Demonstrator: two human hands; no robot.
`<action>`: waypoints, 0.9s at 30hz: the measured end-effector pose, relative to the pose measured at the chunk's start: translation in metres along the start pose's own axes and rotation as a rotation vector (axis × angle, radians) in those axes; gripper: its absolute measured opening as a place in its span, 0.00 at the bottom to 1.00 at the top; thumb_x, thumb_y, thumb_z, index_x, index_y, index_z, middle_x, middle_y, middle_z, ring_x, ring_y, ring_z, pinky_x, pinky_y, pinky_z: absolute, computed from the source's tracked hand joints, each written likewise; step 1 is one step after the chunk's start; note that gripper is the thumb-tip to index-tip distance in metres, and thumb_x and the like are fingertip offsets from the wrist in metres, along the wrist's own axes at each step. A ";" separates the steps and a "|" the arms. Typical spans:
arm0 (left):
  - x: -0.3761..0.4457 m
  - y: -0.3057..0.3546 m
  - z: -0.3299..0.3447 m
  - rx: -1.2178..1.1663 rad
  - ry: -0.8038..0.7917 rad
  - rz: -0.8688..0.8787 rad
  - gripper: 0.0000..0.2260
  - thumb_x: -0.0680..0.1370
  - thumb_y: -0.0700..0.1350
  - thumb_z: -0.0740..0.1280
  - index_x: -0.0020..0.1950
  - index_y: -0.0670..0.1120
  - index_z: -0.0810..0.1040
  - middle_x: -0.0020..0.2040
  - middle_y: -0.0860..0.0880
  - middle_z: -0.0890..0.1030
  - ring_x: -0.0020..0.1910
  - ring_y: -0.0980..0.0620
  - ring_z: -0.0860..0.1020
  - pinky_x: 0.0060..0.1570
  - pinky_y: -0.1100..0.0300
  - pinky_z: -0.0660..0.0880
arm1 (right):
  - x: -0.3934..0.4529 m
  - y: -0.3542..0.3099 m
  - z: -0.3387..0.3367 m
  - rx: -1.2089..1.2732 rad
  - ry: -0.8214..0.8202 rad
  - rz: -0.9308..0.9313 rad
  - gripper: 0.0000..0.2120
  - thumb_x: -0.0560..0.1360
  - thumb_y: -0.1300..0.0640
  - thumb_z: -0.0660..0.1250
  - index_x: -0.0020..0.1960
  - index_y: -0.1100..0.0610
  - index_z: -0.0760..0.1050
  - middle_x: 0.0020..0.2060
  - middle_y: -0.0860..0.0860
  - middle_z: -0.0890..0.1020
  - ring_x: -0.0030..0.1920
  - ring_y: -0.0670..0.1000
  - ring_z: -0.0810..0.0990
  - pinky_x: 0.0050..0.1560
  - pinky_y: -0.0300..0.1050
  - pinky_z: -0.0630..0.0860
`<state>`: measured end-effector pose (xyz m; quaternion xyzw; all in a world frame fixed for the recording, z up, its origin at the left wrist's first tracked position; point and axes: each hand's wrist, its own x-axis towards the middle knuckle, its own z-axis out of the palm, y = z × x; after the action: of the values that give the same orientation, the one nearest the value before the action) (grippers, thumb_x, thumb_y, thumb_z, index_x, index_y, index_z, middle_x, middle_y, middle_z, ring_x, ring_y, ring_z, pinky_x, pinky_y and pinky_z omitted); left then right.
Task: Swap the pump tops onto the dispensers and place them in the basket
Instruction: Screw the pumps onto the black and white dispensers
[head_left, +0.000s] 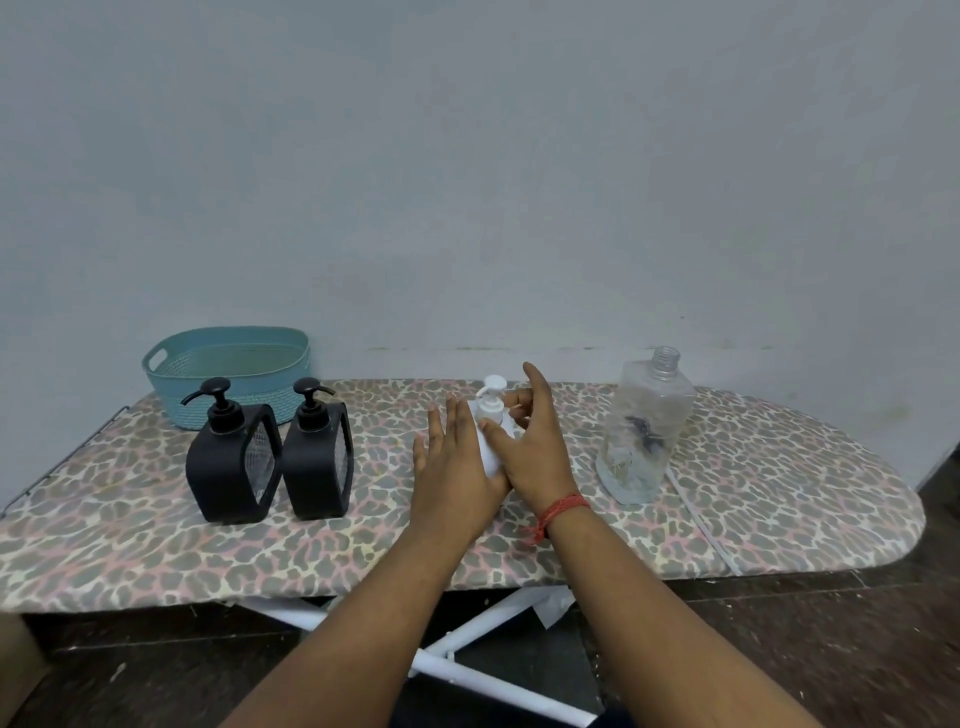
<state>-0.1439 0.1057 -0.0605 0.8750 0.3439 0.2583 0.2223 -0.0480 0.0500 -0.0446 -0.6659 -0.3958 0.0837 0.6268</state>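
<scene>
Both hands (457, 457) (535, 441) wrapped round the white bottle (488, 452), mid pump-swap; next up, twisting off the white pump (491, 397).

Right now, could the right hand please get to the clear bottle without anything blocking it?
Probably yes: the right hand is at the white dispenser, and only bare board cover lies between it and the clear bottle standing uncapped to its right.

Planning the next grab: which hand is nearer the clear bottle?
Right. The right hand is just left of the clear bottle, apart from it; the left hand lies farther left.
</scene>
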 end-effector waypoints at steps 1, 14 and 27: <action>0.000 0.000 0.000 -0.004 0.000 0.001 0.42 0.81 0.55 0.65 0.83 0.44 0.40 0.84 0.48 0.45 0.83 0.48 0.40 0.80 0.44 0.41 | 0.000 -0.001 -0.001 0.018 -0.026 0.005 0.38 0.76 0.60 0.71 0.78 0.43 0.56 0.59 0.40 0.75 0.60 0.39 0.73 0.60 0.32 0.69; 0.000 0.001 -0.003 0.028 -0.012 0.002 0.37 0.83 0.52 0.60 0.83 0.43 0.41 0.84 0.46 0.45 0.82 0.46 0.39 0.80 0.42 0.43 | -0.006 -0.001 0.002 -0.085 0.021 -0.075 0.32 0.75 0.59 0.71 0.74 0.45 0.63 0.55 0.47 0.74 0.59 0.47 0.73 0.62 0.33 0.67; -0.003 0.006 -0.005 0.024 -0.011 -0.027 0.38 0.83 0.53 0.60 0.83 0.43 0.41 0.84 0.46 0.44 0.82 0.45 0.37 0.79 0.41 0.39 | 0.008 -0.007 0.018 0.010 0.111 0.098 0.19 0.71 0.55 0.74 0.58 0.43 0.72 0.51 0.47 0.79 0.57 0.50 0.77 0.54 0.40 0.76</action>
<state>-0.1455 0.1010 -0.0545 0.8743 0.3576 0.2462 0.2170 -0.0560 0.0681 -0.0386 -0.6850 -0.3271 0.0789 0.6462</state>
